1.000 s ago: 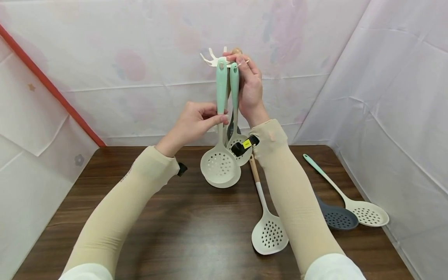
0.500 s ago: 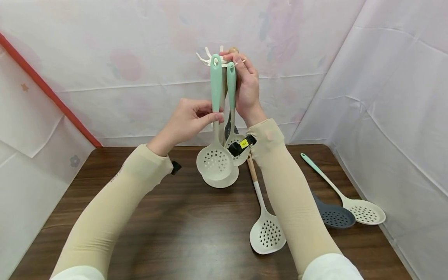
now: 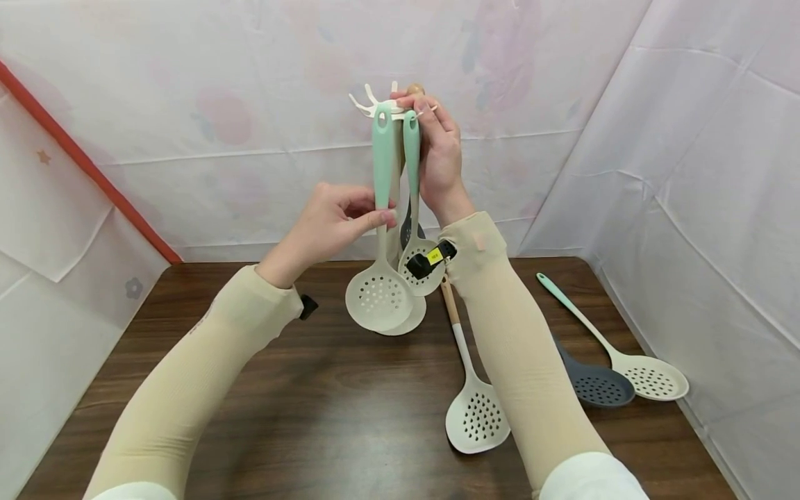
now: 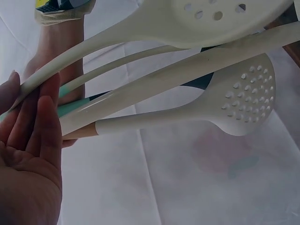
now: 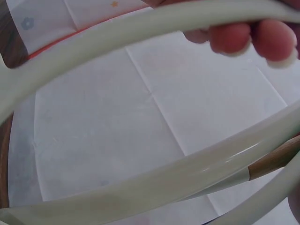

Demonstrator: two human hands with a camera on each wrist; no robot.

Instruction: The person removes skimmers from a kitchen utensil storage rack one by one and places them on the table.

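A white hook rack [image 3: 373,105] with a wooden knob stands at the back of the table. Two mint-handled cream skimmers hang down from its top. My left hand [image 3: 384,215] pinches the handle of the front skimmer [image 3: 379,298] between thumb and forefinger, halfway down. My right hand [image 3: 417,114] curls round the rack's top, just behind the second skimmer [image 3: 420,267]. In the left wrist view my left hand [image 4: 33,140] lies along the handle, with the skimmer bowls [image 4: 243,101] ahead. The right wrist view shows only my fingertips [image 5: 234,37] on a cream handle.
On the brown table [image 3: 325,417] lie a white skimmer with a wooden handle [image 3: 478,417], a dark grey skimmer [image 3: 596,385] and a mint-handled cream skimmer [image 3: 650,378], all to the right. The rack's round base [image 3: 409,325] sits mid-table. White cloth walls close three sides.
The front skimmer has swung slightly left and its bowl sits lower left of the base. My left hand shifted left with it. My right hand stays at the rack's top.
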